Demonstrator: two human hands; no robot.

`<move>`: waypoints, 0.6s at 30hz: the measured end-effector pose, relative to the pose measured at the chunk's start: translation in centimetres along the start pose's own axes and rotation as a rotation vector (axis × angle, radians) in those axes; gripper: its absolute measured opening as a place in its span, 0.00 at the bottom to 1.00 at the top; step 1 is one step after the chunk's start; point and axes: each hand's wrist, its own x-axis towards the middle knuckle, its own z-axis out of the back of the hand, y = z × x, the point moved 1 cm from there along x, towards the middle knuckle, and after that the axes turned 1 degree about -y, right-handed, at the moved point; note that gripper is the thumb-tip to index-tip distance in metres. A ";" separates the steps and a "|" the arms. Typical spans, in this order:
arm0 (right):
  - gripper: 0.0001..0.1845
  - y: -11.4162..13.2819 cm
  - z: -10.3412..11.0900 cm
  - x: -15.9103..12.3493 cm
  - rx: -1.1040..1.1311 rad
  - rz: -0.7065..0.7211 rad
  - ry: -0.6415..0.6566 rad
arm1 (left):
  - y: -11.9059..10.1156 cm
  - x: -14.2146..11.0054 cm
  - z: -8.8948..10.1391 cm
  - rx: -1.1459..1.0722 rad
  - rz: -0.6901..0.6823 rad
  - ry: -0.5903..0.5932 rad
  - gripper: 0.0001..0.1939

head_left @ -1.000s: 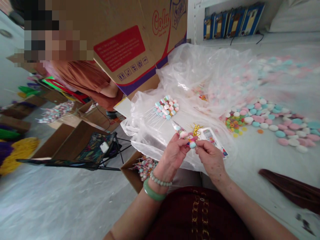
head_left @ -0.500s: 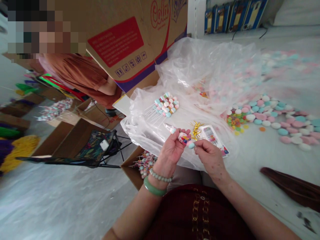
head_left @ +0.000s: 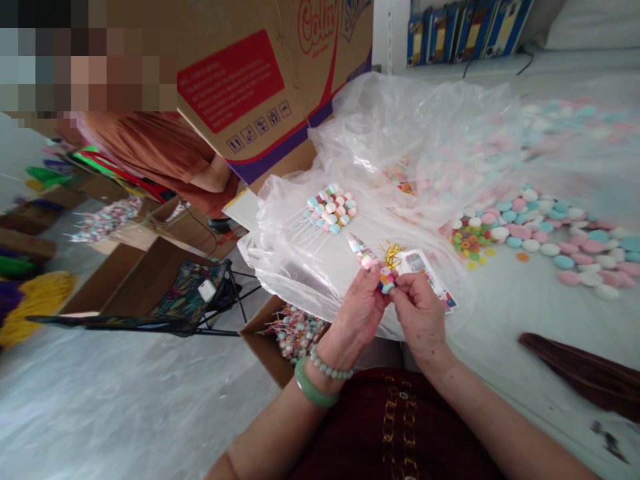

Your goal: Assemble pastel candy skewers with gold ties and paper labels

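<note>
My left hand (head_left: 357, 310) and my right hand (head_left: 420, 307) meet over the clear plastic sheet (head_left: 310, 267). Both pinch a small candy stick in a clear wrapper (head_left: 373, 263), with pastel pieces showing between the fingertips. Its tip points up and left. Gold twist ties (head_left: 393, 253) and a printed label card (head_left: 425, 270) lie just beyond my fingers. A bundle of finished candy sticks (head_left: 330, 208) rests farther back on the plastic.
Loose pink, blue and white candies (head_left: 550, 233) spread at the right, with small coloured sweets (head_left: 470, 243) beside them. A large cardboard box (head_left: 250, 73) stands behind. Another person in an orange top (head_left: 160, 153) is at the left. An open box of candy sticks (head_left: 295, 333) sits below.
The wrapped candy stick has tilted, its tip now pointing up and left. My hands have closed together on its lower end and shifted slightly right.
</note>
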 end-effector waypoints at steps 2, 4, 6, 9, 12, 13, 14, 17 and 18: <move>0.07 -0.1 0.2 0.0 -0.020 -0.017 0.042 | -0.3 0.1 0.1 -0.008 0.012 -0.020 0.06; 0.08 -0.1 0.5 0.0 -0.089 -0.029 0.123 | -0.8 0.3 0.1 -0.010 0.016 -0.046 0.06; 0.10 0.1 0.6 -0.1 -0.166 -0.040 0.183 | -1.1 0.4 0.1 0.008 0.023 -0.048 0.06; 0.09 0.5 0.3 -0.3 -0.248 -0.036 0.217 | -0.5 0.2 0.2 0.050 0.032 -0.026 0.07; 0.10 0.7 -0.3 -0.3 -0.298 -0.025 0.231 | 0.3 0.0 0.5 0.058 0.066 -0.002 0.09; 0.11 0.6 -0.4 -0.3 -0.287 -0.025 0.228 | 0.3 0.0 0.7 0.062 0.098 0.016 0.09; 0.11 0.5 -0.4 -0.2 -0.255 -0.029 0.221 | 0.2 0.0 0.9 0.067 0.145 0.043 0.09; 0.12 -0.1 -0.3 0.0 -0.086 -0.083 0.235 | -1.1 0.8 1.9 0.030 0.307 0.103 0.08; 0.12 -0.3 -0.3 0.0 -0.024 -0.114 0.257 | -1.7 1.2 2.2 -0.011 0.335 0.096 0.08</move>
